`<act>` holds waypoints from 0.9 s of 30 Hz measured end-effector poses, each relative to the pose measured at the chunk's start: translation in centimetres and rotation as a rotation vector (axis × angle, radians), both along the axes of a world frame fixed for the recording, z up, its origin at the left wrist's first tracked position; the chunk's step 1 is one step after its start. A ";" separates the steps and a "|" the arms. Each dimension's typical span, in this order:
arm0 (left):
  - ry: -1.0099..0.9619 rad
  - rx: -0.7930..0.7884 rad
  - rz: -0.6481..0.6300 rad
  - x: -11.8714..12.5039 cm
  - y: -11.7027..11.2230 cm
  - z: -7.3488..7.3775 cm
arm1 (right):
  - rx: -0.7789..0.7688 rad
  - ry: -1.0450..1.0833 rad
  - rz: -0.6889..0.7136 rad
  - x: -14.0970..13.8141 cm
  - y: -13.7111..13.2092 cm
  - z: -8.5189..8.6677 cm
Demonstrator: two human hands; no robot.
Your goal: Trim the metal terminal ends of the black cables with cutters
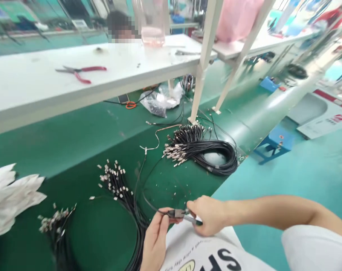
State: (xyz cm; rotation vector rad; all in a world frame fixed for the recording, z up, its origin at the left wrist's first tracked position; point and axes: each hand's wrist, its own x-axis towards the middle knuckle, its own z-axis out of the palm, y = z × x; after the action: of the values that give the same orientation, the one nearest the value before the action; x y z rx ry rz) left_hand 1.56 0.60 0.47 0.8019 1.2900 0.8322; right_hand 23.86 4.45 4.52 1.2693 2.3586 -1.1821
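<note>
My left hand (156, 235) is closed on a thin black cable (151, 205), pinching it close to its end. Wrapped around the handles of a pair of pliers (178, 213) is my right hand (207, 215), with the dark jaws at the left fingertips. The cable's very end is hidden at the jaws. On the green mat to the left lies a bundle of black cables (135, 214) with metal-tipped ends. A coiled bundle of black cables (224, 162) rests farther off, its pale ends pointing left.
Red-handled pliers (83, 71) lie on the white shelf (32, 86) across the bench. Orange-handled scissors (130, 105) and a clear plastic bag (156, 103) sit beneath it. White gloves (15, 199) are at left. A blue stool (278, 141) stands right. A person is beyond the shelf.
</note>
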 end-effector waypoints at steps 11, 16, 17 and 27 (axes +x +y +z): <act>-0.154 -0.210 0.329 1.6 -0.5 0.7 | 0.036 0.067 -0.076 -0.8 -1.4 -0.1; -0.078 -0.158 0.338 1.9 -0.6 1.5 | 0.073 0.073 -0.067 -1.1 -1.8 -0.3; -0.083 -0.127 0.310 1.9 -0.7 1.8 | 0.084 0.070 -0.064 -1.2 -1.9 -0.3; -0.231 0.017 0.172 1.4 -1.2 1.4 | 0.071 0.042 -0.036 -2.2 -2.5 -1.0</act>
State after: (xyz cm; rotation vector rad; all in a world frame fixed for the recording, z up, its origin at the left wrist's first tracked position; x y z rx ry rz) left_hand 2.95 -0.56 1.86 0.5938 1.1578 1.0434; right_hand 21.66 2.00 3.47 1.3269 2.4384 -1.1561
